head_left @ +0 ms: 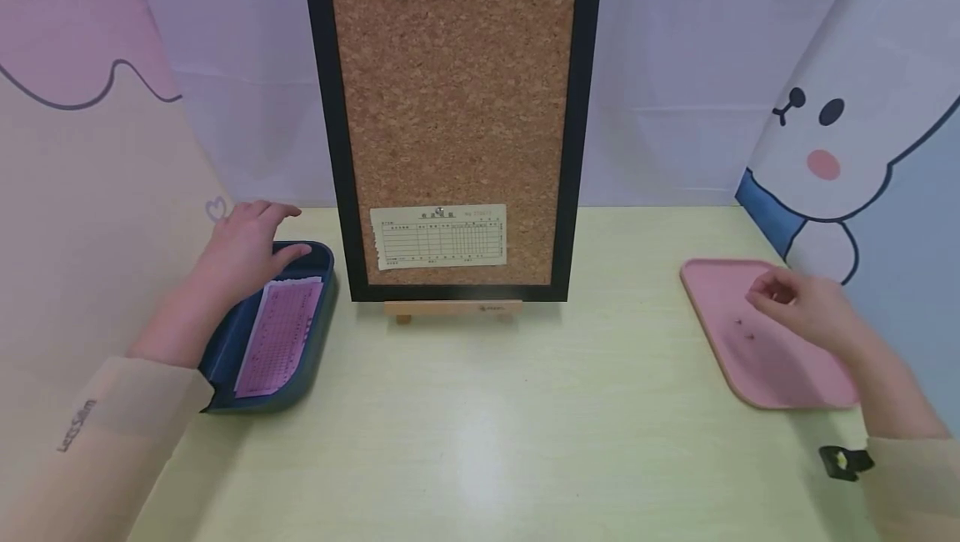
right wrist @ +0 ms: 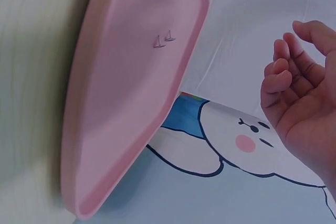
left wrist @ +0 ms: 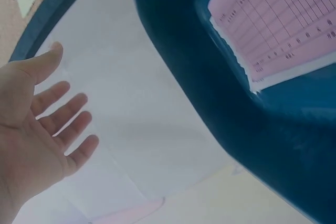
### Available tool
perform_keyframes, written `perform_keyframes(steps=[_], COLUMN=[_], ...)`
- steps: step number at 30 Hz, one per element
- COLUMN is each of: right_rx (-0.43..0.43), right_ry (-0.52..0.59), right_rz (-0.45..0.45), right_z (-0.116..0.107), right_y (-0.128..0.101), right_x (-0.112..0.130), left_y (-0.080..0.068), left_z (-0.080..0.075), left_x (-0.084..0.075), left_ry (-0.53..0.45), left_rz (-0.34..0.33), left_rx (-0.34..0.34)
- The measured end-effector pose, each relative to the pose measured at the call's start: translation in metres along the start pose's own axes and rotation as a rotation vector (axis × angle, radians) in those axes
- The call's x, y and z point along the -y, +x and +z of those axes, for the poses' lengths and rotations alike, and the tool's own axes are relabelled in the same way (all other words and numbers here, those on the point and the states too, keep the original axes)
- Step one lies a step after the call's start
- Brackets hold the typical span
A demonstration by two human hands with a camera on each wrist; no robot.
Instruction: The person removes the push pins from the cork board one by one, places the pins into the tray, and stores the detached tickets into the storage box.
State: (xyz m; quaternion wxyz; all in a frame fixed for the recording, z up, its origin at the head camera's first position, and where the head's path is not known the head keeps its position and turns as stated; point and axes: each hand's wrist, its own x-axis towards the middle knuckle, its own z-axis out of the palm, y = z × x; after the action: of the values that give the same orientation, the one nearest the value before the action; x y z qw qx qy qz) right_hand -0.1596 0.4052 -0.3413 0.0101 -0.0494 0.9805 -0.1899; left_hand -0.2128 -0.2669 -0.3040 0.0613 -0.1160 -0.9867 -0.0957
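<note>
My left hand (head_left: 247, 246) hovers over the dark blue tray (head_left: 321, 342), its fingers spread and nothing held. Inside that tray lie pink printed receipt slips (head_left: 281, 333) with a torn edge; the left wrist view shows the same slips (left wrist: 278, 19) close up. Above the pink tray (head_left: 795, 388) is my right hand (head_left: 806, 308), fingers loosely curled, with nothing visible in them. Two small thumbtacks (right wrist: 158, 42) lie point-up on the pink tray. A pale receipt slip (head_left: 442, 238) hangs low on the corkboard (head_left: 457, 100), fixed by a tack (head_left: 439, 210) at its top edge.
The black-framed corkboard stands on a small wooden easel (head_left: 453, 308) at the back middle of the pale table (head_left: 480, 425). White cloth (head_left: 675, 67) hangs behind it. A cartoon-printed panel (head_left: 847, 133) rises at the right, beyond the pink tray.
</note>
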Motion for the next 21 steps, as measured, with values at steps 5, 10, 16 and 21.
perform_keyframes(steps=[5,10,16,21], right_rx=[-0.034,-0.081,-0.176,-0.251], right_ry=[0.010,0.023,0.038,0.056], right_rz=[0.038,0.063,0.048,0.057], right_z=[-0.003,-0.005,-0.008,-0.009], right_y=[-0.002,-0.006,-0.011,-0.015], right_x=[0.015,0.033,0.054,0.073], left_y=[-0.004,-0.008,-0.012,-0.017], left_z=[-0.003,-0.008,-0.010,-0.010], left_x=[-0.008,-0.020,-0.031,-0.041], left_ry=[-0.035,-0.052,-0.079,-0.119], left_rz=[0.000,0.022,0.020,-0.002], left_rx=[-0.042,-0.070,-0.122,-0.185])
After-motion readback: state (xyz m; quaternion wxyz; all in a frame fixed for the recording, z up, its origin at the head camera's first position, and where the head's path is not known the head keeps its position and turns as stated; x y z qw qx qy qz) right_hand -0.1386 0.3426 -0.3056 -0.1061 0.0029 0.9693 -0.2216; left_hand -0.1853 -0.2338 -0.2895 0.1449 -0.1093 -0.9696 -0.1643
